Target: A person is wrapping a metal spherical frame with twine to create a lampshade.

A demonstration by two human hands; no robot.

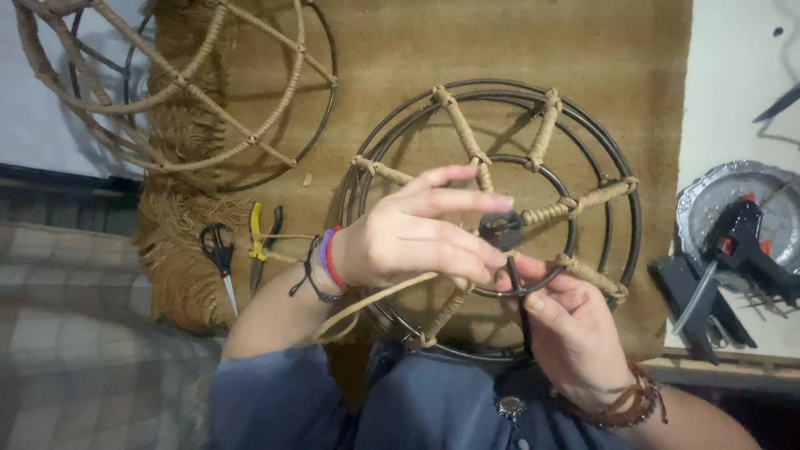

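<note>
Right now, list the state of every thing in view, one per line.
Left hand: fingers spread, pinching cord at the hub.
Right hand: gripping the wheel frame's centre.
Wheel frame: spokes partly wrapped.
Cord: loose, trailing.
Scissors: closed, lying flat.
Glue gun: resting on tray.

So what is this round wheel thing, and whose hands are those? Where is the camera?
The camera sits on a person's head and looks down, so the two hands belong to that person. The round thing is a metal wire frame made of rings, with spokes wrapped in tan rope, a bit like a wheel. It lies on a brown mat. The left hand reaches over the frame's middle, and a strand of rope runs under it. The right hand pinches a thin dark spoke near the small dark hub. To the left lie scissors and yellow-handled pliers. Another rope-wrapped frame rests at the top left. On the right, a black glue gun sits by a silver tray.
</note>
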